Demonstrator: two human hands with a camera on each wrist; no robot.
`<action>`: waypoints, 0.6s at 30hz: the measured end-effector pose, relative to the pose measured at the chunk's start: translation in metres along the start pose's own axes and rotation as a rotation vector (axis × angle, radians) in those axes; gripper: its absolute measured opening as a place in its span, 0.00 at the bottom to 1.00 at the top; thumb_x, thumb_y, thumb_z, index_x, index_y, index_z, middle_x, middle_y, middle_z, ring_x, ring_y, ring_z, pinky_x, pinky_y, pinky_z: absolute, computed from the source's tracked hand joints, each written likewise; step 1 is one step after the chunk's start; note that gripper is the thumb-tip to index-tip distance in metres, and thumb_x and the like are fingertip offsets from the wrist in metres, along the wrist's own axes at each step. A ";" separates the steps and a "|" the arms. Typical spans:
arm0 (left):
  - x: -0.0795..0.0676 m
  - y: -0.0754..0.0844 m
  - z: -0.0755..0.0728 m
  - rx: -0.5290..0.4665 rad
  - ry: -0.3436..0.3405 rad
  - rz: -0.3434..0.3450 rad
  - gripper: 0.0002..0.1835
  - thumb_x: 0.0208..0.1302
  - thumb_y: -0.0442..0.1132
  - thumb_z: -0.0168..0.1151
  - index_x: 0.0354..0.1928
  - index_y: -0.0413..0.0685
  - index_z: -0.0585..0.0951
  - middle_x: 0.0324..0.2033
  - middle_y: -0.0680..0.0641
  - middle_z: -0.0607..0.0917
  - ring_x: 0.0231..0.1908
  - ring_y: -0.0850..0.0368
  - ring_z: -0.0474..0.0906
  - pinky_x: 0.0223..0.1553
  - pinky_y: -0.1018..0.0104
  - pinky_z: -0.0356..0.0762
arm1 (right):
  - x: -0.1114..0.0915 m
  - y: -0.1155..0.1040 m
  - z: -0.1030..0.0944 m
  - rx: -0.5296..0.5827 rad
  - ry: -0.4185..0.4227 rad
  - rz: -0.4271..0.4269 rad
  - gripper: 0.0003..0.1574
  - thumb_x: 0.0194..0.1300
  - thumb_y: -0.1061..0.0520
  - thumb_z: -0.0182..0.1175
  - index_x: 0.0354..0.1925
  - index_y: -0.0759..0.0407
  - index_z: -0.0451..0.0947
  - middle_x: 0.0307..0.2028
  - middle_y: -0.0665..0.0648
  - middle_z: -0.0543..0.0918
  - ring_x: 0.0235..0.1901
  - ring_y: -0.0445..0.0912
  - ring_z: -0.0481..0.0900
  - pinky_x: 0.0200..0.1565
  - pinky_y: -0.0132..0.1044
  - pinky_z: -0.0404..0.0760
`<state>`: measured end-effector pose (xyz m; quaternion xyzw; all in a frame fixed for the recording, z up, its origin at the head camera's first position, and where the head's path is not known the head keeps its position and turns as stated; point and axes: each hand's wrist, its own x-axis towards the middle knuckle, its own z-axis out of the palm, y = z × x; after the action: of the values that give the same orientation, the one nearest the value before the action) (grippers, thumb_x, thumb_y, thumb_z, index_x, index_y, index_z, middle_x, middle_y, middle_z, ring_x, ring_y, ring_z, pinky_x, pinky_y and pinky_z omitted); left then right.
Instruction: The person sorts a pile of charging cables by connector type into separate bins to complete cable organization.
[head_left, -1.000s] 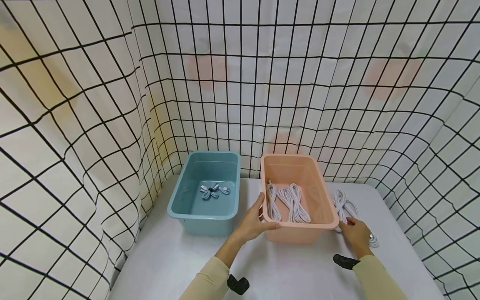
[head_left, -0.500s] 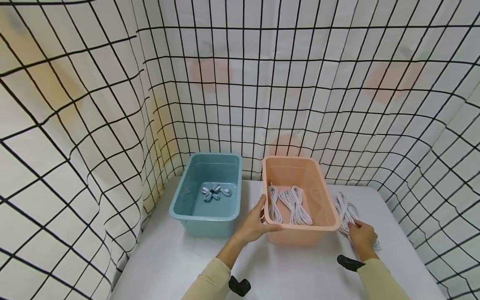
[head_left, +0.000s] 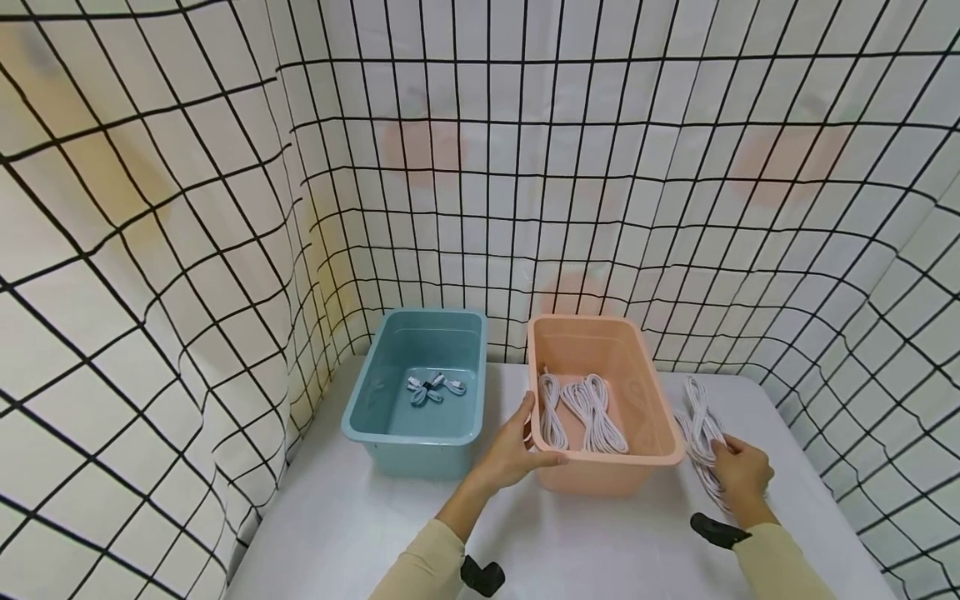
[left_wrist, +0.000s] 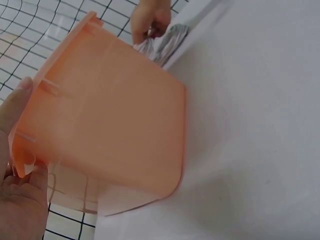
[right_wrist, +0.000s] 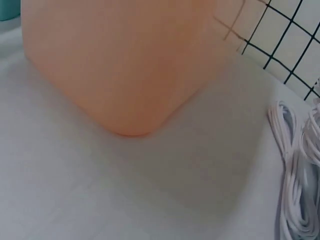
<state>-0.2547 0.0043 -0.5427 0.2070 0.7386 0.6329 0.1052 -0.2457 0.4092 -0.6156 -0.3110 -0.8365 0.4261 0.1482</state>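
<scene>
In the head view my left hand (head_left: 504,454) grips the front-left corner of a peach plastic bin (head_left: 592,479), thumb over the front rim and fingers at its left side. The left wrist view shows the same left hand (left_wrist: 22,200) around the rim. Several coiled white cables (head_left: 596,421) lie inside that bin. To the bin's right, my right hand (head_left: 744,473) pinches a bundled white cable (head_left: 702,429) at its side. Another white cable bundle (right_wrist: 292,190) lies on the table in the right wrist view, partly overlapped at the frame edge.
A blue bin (head_left: 416,458) stands left of the peach one, with small tied cables (head_left: 429,389) on its floor. Both stand on a white table (head_left: 600,542). Black wire mesh (head_left: 487,175) over white sheeting encloses the back and sides.
My right hand has moved rightward, away from the peach bin's side, along the cables, and the bundle there has shifted right. My left hand keeps its hold on the bin.
</scene>
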 end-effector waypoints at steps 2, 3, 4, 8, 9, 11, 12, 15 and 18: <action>0.000 0.000 0.001 0.007 0.000 -0.006 0.65 0.56 0.44 0.82 0.84 0.49 0.45 0.82 0.48 0.48 0.75 0.45 0.58 0.67 0.58 0.69 | 0.001 -0.001 -0.005 -0.015 0.000 0.000 0.30 0.77 0.51 0.54 0.67 0.71 0.73 0.60 0.75 0.76 0.64 0.74 0.62 0.59 0.68 0.63; -0.001 0.000 0.001 0.012 0.000 -0.008 0.65 0.56 0.44 0.82 0.84 0.49 0.45 0.82 0.48 0.48 0.75 0.45 0.58 0.67 0.58 0.69 | 0.002 -0.002 -0.007 -0.017 0.002 -0.001 0.30 0.77 0.52 0.54 0.67 0.70 0.74 0.59 0.75 0.77 0.63 0.74 0.63 0.59 0.68 0.63; -0.001 -0.001 0.002 0.012 0.001 -0.010 0.64 0.56 0.44 0.82 0.84 0.48 0.45 0.81 0.48 0.48 0.75 0.45 0.58 0.66 0.58 0.69 | 0.003 -0.003 -0.009 -0.018 0.005 -0.001 0.30 0.77 0.52 0.54 0.66 0.70 0.74 0.59 0.74 0.77 0.63 0.74 0.63 0.59 0.68 0.63; -0.002 -0.001 0.003 0.017 -0.001 -0.021 0.65 0.56 0.45 0.82 0.84 0.50 0.45 0.81 0.50 0.48 0.76 0.46 0.58 0.66 0.60 0.69 | 0.005 -0.010 -0.014 -0.023 0.025 -0.008 0.29 0.76 0.52 0.55 0.65 0.71 0.75 0.57 0.74 0.79 0.61 0.73 0.66 0.58 0.67 0.64; -0.002 -0.001 0.003 0.020 0.000 -0.019 0.64 0.56 0.45 0.82 0.84 0.50 0.45 0.81 0.50 0.48 0.76 0.46 0.58 0.66 0.60 0.69 | 0.006 -0.013 -0.015 -0.020 0.032 -0.010 0.29 0.76 0.52 0.54 0.65 0.71 0.75 0.57 0.74 0.79 0.61 0.73 0.67 0.58 0.67 0.64; -0.002 -0.001 0.003 0.025 0.000 -0.012 0.64 0.57 0.45 0.81 0.84 0.50 0.44 0.81 0.50 0.47 0.75 0.46 0.58 0.66 0.60 0.69 | 0.006 -0.018 -0.018 -0.011 0.042 -0.016 0.28 0.77 0.53 0.54 0.65 0.72 0.76 0.57 0.74 0.79 0.61 0.72 0.68 0.57 0.66 0.65; -0.002 -0.001 0.003 0.028 -0.001 -0.009 0.64 0.57 0.46 0.81 0.84 0.50 0.44 0.82 0.50 0.47 0.75 0.45 0.58 0.66 0.59 0.69 | 0.007 -0.020 -0.019 -0.013 0.049 -0.022 0.28 0.77 0.52 0.54 0.64 0.72 0.76 0.56 0.74 0.79 0.60 0.72 0.69 0.57 0.66 0.65; -0.001 -0.002 0.002 0.034 -0.004 0.003 0.63 0.58 0.46 0.80 0.84 0.49 0.44 0.82 0.48 0.47 0.75 0.43 0.59 0.66 0.58 0.70 | 0.008 -0.026 -0.023 -0.011 0.051 -0.029 0.29 0.77 0.52 0.54 0.65 0.71 0.76 0.57 0.74 0.79 0.60 0.71 0.70 0.57 0.66 0.65; -0.001 -0.002 0.001 0.033 -0.008 0.008 0.63 0.59 0.45 0.80 0.84 0.48 0.43 0.82 0.46 0.47 0.75 0.41 0.59 0.66 0.57 0.70 | 0.009 -0.029 -0.027 -0.025 0.057 -0.052 0.28 0.77 0.52 0.55 0.64 0.72 0.76 0.56 0.75 0.80 0.59 0.71 0.71 0.56 0.66 0.66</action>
<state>-0.2533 0.0048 -0.5448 0.2144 0.7477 0.6201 0.1020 -0.2506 0.4189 -0.5761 -0.3028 -0.8451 0.4024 0.1791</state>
